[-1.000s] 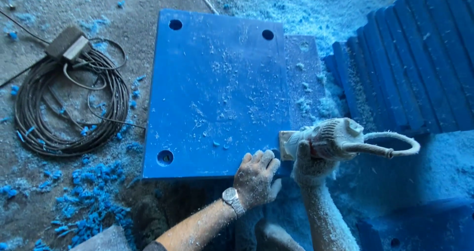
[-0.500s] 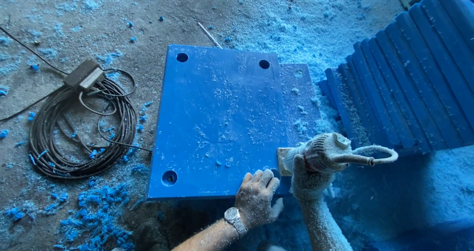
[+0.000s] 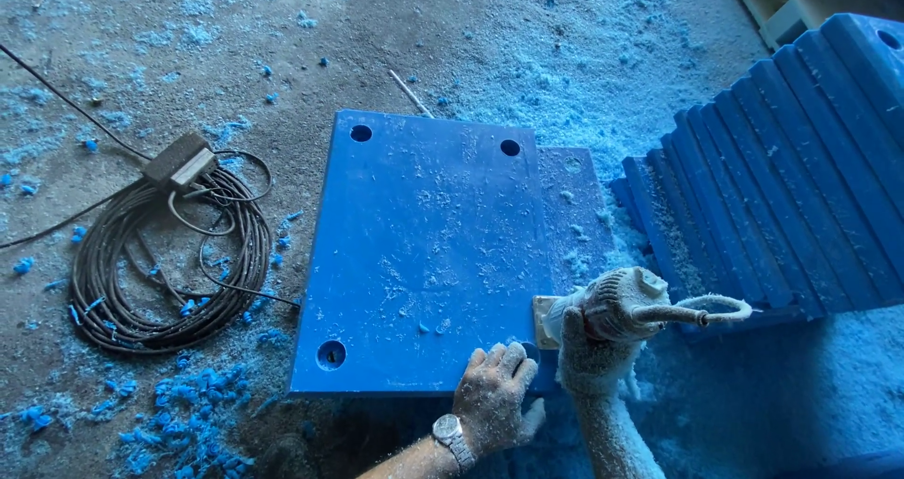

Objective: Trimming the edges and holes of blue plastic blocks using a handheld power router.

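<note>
A thick blue plastic panel (image 3: pixel 424 253) with round holes near its corners lies flat in the middle of the head view. My left hand (image 3: pixel 494 408), dusty and with a wristwatch, presses flat on the panel's near right corner. My right hand (image 3: pixel 589 357) grips a dust-coated hand-held power tool (image 3: pixel 621 308) whose base sits against the panel's right edge; a cord loops off to the right. A second blue panel (image 3: pixel 574 206) lies under the first and shows along its right side.
A coil of dark cable (image 3: pixel 160 262) with a plug box (image 3: pixel 179 163) lies left of the panel. Several ribbed blue panels (image 3: pixel 782 159) lean in a stack at the right. Blue shavings (image 3: pixel 179 413) and pale dust cover the floor.
The view has shifted so the panel and hands sit lower in the frame. Both hands keep the same hold at the panel's near right corner.
</note>
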